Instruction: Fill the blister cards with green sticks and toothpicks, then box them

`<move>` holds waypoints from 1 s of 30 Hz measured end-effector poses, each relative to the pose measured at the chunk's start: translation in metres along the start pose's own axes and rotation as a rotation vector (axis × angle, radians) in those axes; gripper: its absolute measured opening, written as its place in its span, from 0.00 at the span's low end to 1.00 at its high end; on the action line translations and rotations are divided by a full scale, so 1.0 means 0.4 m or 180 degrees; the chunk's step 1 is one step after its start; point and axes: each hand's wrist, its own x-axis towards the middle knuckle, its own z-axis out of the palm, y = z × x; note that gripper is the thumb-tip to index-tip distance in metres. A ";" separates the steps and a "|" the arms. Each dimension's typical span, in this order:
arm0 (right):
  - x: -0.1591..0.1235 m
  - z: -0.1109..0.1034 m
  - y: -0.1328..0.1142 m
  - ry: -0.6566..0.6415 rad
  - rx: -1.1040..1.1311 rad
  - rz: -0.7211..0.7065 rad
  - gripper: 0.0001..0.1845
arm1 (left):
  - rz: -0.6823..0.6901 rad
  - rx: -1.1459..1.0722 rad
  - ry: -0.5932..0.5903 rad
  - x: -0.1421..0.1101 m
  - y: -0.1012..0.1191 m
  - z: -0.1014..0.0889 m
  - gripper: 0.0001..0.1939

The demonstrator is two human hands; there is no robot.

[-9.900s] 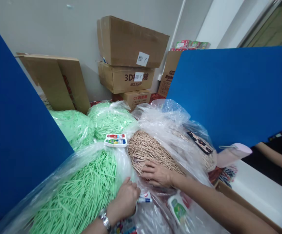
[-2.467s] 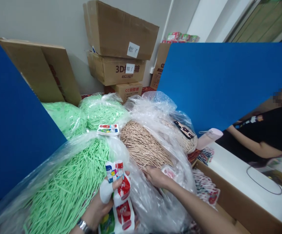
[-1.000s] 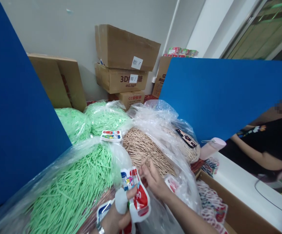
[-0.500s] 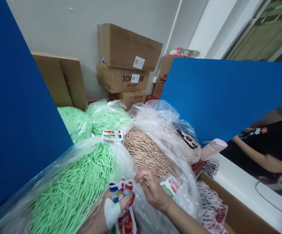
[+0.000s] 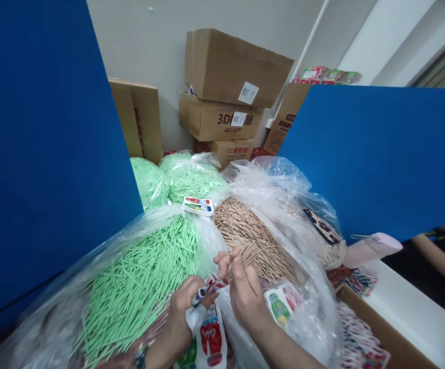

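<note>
My left hand, with a white wrap around part of it, is closed on a small printed pouch in red, white and blue. Close beside it, my right hand grips a small bundle of thin tan sticks. Under my hands lies a red pouch marked Cola. Beyond my right hand, an open clear bag holds a heap of tan sticks. To the left, thin green sticks fill another open clear bag.
Blue partitions rise left and right. Cardboard boxes are stacked at the wall. A phone and a pale pink bottle are at the right, near a carton of printed pouches. Another person's arm shows at the right edge.
The view has swung left. My right hand's stick bundle has turned from end-on to lengthwise, pointing up and right. My left hand has rotated, and the pouch in it looks more crumpled.
</note>
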 end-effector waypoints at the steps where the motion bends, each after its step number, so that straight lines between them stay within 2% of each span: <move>1: -0.001 0.006 0.001 -0.0006 0.0018 -0.0016 0.17 | 0.0025 0.0006 -0.0001 -0.001 0.003 -0.003 0.08; 11: 0.002 0.029 -0.005 -0.0017 -0.0004 0.0526 0.18 | 0.0107 -0.0050 -0.0006 -0.009 -0.001 -0.025 0.02; 16: 0.006 0.030 0.003 0.0107 -0.0088 0.0608 0.19 | 0.0293 -0.0203 0.0054 -0.012 -0.005 -0.028 0.07; 18: 0.006 0.027 0.001 0.0035 -0.0348 0.0417 0.19 | 0.0253 -0.0211 0.0000 -0.011 0.002 -0.027 0.06; 20: 0.004 0.022 0.001 -0.0086 -0.0744 -0.0065 0.17 | 0.0062 -0.0131 -0.0032 -0.010 0.009 -0.023 0.02; 23: -0.002 0.011 0.011 -0.0222 -0.1268 -0.0907 0.11 | -0.0212 0.0006 0.0019 -0.011 0.015 -0.008 0.08; 25: -0.007 0.005 0.024 -0.0275 -0.1423 -0.1249 0.07 | -0.0262 0.0031 0.0054 -0.012 0.015 0.001 0.10; 27: -0.011 0.001 0.034 -0.0314 -0.1484 -0.1367 0.06 | -0.0281 0.0062 0.0087 -0.013 0.015 0.006 0.10; 30: -0.015 0.000 0.041 -0.0271 -0.1464 -0.1243 0.07 | -0.0285 0.0146 0.0101 -0.013 0.016 0.004 0.09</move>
